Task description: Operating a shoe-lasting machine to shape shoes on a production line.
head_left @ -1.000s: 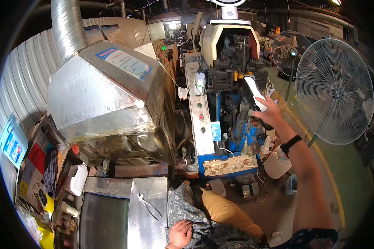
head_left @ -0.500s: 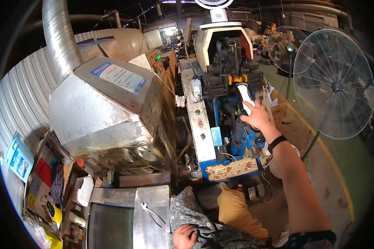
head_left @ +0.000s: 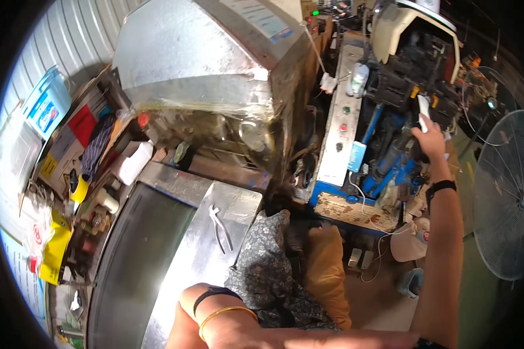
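My right hand (head_left: 432, 141) reaches far forward over the machine, its fingers closed round the near end of a long, narrow white piece (head_left: 424, 110). The piece's far end lies against the dark clamp parts of the machine (head_left: 393, 87); its exact kind is unclear. Close to me, at the lower edge, my left hand (head_left: 320, 338) points across to the right with a finger stretched out, a gold bracelet and dark band at its wrist. Most of that hand is cut off by the frame, and nothing shows in it. Pliers (head_left: 218, 228) lie on the metal bench top (head_left: 177, 273).
A metal hooded box (head_left: 198, 64) stands left of the machine. A control strip with buttons (head_left: 336, 134) runs along the machine's left side, with a spray bottle (head_left: 358, 78) on it. A large fan (head_left: 506, 198) stands at right, and a cluttered shelf (head_left: 102, 212) at far left.
The view has swung left and down, so the machine sits further right. My left hand has risen from my lap and come across the lower edge. My right hand still grips the white piece.
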Demonstrator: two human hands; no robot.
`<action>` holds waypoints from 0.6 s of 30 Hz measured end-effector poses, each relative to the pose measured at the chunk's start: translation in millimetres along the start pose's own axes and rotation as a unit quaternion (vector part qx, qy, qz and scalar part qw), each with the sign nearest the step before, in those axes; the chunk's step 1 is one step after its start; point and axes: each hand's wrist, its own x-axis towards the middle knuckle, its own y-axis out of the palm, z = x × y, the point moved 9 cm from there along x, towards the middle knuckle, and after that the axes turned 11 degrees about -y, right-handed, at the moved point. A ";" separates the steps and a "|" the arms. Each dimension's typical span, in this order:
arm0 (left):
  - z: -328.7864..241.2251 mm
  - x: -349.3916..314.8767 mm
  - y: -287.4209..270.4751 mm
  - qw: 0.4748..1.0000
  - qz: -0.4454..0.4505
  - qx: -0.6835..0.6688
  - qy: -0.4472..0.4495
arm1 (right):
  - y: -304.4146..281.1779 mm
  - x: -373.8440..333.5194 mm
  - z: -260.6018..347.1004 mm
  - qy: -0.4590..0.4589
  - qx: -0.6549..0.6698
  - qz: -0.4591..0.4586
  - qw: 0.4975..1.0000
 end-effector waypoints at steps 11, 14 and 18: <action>-1.2 9.2 -4.1 0.986 -0.066 0.081 0.129 | -2.5 34.4 -4.9 0.059 -0.045 0.072 0.995; -4.9 0.0 -23.2 0.970 -0.233 -0.062 0.025 | -4.0 38.8 -14.0 0.056 -0.043 0.056 0.996; -42.9 -7.7 -33.7 0.993 -0.035 -0.079 -0.074 | -5.3 45.6 -21.4 0.019 -0.053 0.040 0.998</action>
